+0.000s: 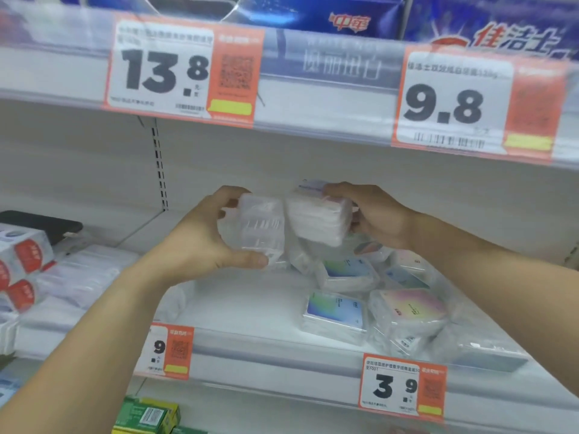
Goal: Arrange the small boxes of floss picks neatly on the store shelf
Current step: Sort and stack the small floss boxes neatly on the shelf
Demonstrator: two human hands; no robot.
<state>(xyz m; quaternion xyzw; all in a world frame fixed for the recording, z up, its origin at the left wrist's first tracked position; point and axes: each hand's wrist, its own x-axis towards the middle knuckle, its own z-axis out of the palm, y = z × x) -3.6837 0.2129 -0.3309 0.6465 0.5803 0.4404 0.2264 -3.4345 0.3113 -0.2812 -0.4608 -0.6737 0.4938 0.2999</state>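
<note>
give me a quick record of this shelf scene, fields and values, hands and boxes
left hand: holds clear box, raised above the shelf
right hand: holds second box, also raised
held boxes: side by side, touching
shelf: loose boxes heaped at right, bare patch at centre
blue-label box: lying flat near the front
pink-label box: tilted beside it
price tag: 3.9

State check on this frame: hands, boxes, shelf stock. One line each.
Left hand: shut on left box, held above the shelf.
Right hand: shut on right box, also held up.
Left box: clear, lid closed, in the air.
Right box: tilted, touching the left box.
Loose boxes: jumbled on the shelf, lying at mixed angles, not in rows.
Shelf: bare in front of the left hand.
</note>
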